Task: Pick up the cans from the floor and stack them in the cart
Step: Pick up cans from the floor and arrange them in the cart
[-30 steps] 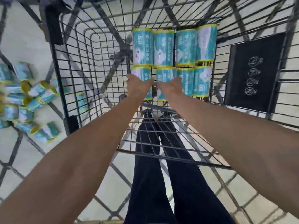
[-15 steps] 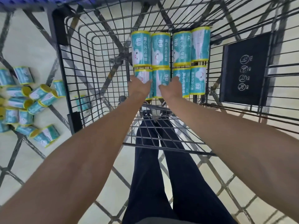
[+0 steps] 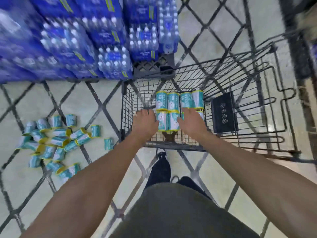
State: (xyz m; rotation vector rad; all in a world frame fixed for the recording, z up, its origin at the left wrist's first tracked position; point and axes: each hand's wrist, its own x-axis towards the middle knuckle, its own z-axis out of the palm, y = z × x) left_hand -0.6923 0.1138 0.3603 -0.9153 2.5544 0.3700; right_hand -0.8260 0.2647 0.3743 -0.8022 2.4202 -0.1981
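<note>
At about nine o'clock a heap of cans (image 3: 56,143) lies on the floor (image 3: 20,182), most of the job. In the cart (image 3: 243,69), near centre, stacked cans (image 3: 173,111) make two rows. Left hand (image 3: 145,120) and right hand (image 3: 193,121) rest beside them with relaxed fingers, gripping nothing

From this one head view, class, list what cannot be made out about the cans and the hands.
- Near-row cans under the right hand: covered, so their count is hidden.
- Left hand: back faces the camera; any grip is unseen.
- Print on the cans in the cart: too small.
- Pile of floor cans: blurred and overlapping, so uncountable.
- Blue bottle packs: motion-blurred, labels unreadable.
</note>
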